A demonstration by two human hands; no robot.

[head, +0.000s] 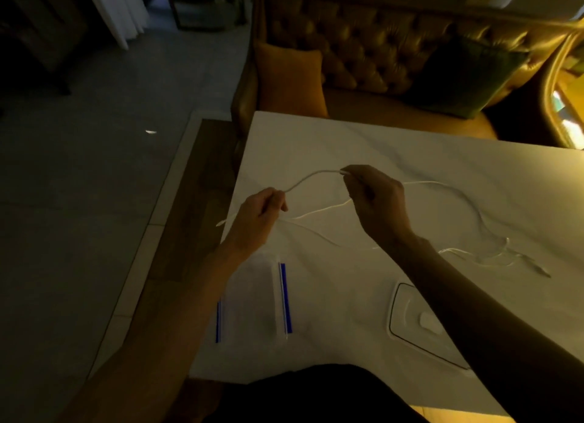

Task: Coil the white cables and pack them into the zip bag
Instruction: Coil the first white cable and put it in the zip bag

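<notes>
My left hand [259,218] and my right hand [376,201] hold a white cable [311,175] above the white table [395,151], each pinching it, with a short arc of cable stretched between them. One plug end sticks out left of my left hand. The rest of the cable trails right in a wide loop to a loose tangle of white cable [493,252] lying on the table. A clear zip bag [252,296] with blue seal strips lies flat near the table's left front, below my left forearm.
A white lid-like tray with a dark rim [410,324] lies at the front right, partly under my right forearm. A tufted sofa [379,43] with an orange cushion [289,78] stands behind the table. Grey floor lies to the left.
</notes>
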